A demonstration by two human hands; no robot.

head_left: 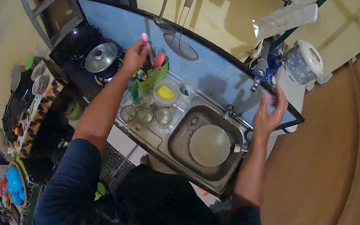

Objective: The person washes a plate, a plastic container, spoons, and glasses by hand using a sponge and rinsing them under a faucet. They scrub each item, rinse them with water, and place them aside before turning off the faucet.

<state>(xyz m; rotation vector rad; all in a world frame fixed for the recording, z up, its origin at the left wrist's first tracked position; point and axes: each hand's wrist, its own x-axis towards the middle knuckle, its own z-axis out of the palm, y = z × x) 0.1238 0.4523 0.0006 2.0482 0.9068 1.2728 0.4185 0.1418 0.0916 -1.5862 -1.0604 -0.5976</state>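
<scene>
My left hand (136, 58) is closed on a slim utensil with a pink tip (144, 37), just above a green basket (151, 79) of utensils. Over the right side of the sink, my right hand (270, 112) is raised with its fingers apart and holds nothing. It looks wet and is below a metal tap (257, 80). A large pale round dish (210, 146) lies in the steel sink (177, 151). Left of the sink are several glass mugs (145, 115). A yellow sponge (165, 92) sits in a clear tub behind them.
A lidded pot (101, 57) stands on the stove at the left. A rice cooker (304, 62) is on the counter at the right. A strainer (180, 46) hangs against the blue backsplash (109, 22). A second tap (229, 111) rises behind the sink.
</scene>
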